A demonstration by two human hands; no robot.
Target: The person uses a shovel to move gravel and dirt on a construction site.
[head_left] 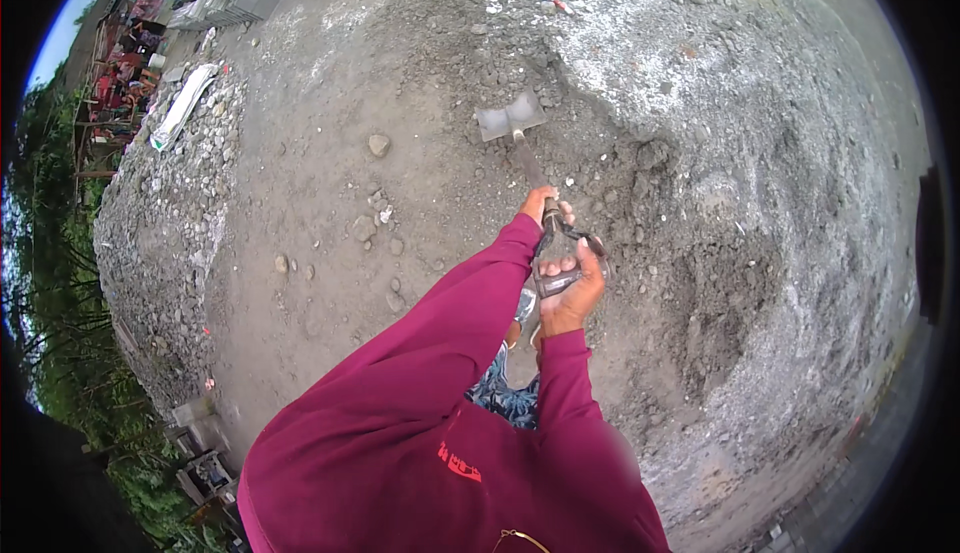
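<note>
Both hands grip the shovel [522, 143], left hand [540, 205] wrapped on the shaft, right hand [572, 288] curled round the D-handle, blade in gravel mound [640, 153]; stones may deflect it, twisting the grip.

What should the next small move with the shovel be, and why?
Probably push the shovel blade down and forward into the loose grey gravel just beyond it. The blade sits flat and empty at the edge of the pile, and both hands already grip: the left hand on the shaft, the right hand on the D-handle.
</note>
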